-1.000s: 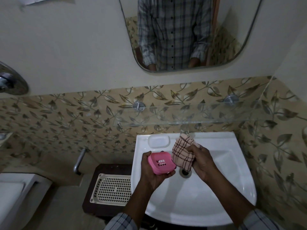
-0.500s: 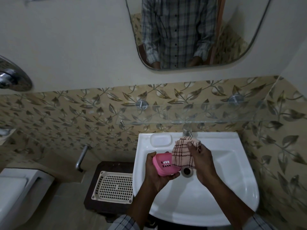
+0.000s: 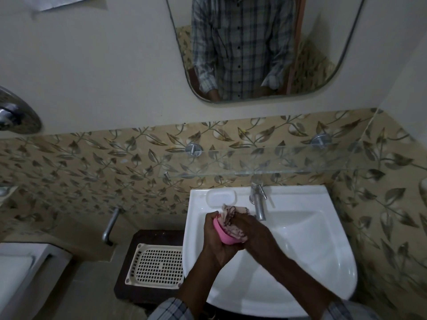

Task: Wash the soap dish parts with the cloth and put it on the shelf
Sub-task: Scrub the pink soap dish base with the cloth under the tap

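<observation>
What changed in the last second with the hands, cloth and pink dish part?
The right hand brought the checked cloth against the pink soap dish part, now pressed into it. The left hand grips that part as before, over the sink. The glass shelf remains bare.

The right hand (image 3: 249,229) has brought the checked cloth (image 3: 232,221) from beside the pink soap dish (image 3: 222,235) at 3 o'clock onto it, covering its slotted face, while the left hand (image 3: 216,236) has tipped the dish more on edge.
</observation>
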`<state>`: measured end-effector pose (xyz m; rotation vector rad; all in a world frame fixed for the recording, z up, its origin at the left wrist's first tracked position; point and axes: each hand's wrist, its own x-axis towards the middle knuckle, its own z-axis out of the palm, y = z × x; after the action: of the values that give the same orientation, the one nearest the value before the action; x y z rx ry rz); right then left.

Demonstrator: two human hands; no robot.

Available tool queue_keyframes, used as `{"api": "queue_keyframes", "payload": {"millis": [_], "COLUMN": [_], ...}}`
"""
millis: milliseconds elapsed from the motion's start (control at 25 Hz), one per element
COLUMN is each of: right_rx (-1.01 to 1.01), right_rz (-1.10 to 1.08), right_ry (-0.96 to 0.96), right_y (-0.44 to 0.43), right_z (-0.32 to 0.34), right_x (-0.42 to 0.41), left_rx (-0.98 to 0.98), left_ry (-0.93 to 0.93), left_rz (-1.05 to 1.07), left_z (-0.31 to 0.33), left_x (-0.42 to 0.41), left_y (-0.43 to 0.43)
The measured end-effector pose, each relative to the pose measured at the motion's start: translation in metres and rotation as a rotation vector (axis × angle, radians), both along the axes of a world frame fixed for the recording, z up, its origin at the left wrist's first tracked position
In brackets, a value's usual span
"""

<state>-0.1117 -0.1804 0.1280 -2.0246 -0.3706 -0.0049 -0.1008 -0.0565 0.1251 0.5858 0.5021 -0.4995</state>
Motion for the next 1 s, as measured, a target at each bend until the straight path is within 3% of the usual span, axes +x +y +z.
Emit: {"api": "queue_keyframes", "payload": {"millis": [80, 200, 320, 560, 640, 760, 880, 960, 1000], "right_rx": [-0.203, -0.213, -0.28, -0.131, 0.089, 0.161, -0.025, -0.218, -0.215], "right_rz": [0.025, 0.106, 0.181, -0.388, -0.434, -0.132, 0.231, 0.215, 0.132], "right_ry": [-0.003, -0.067, -0.037, 0.168, 0.221, -0.082, -0.182, -0.137, -0.108], "right_y": [0.001, 0.006, -0.007, 0.023, 0.026, 0.016, -0.019, -0.026, -0.02], "right_z": [0.004, 0.018, 0.017, 0.025, 0.029, 0.026, 0.013, 0.013, 0.018], "right_x": [0.005, 0.005, 0.016, 0.017, 0.011, -0.003, 0.013, 0.019, 0.02], "left_rx": [0.004, -0.067, 0.031, 0.212, 0.191, 0.1, 0.12, 0.159, 0.17], "left_ry": [-0.029, -0.03, 0.0, -0.113, -0.126, -0.093, 0.032, 0.053, 0.047], "left_rz": [0.053, 0.106, 0.044, 0.13, 0.136, 0.079, -0.067, -0.033, 0.04], "left_z": [0.002, 0.001, 0.0, 0.005, 0.008, 0.025, 0.023, 0.022, 0.023], "left_x": [0.0, 0.006, 0.006, 0.005, 0.007, 0.014, 0.012, 0.009, 0.011], "left_y": [-0.001, 0.002, 0.007, -0.008, -0.008, 0.001, 0.009, 0.006, 0.002]}}
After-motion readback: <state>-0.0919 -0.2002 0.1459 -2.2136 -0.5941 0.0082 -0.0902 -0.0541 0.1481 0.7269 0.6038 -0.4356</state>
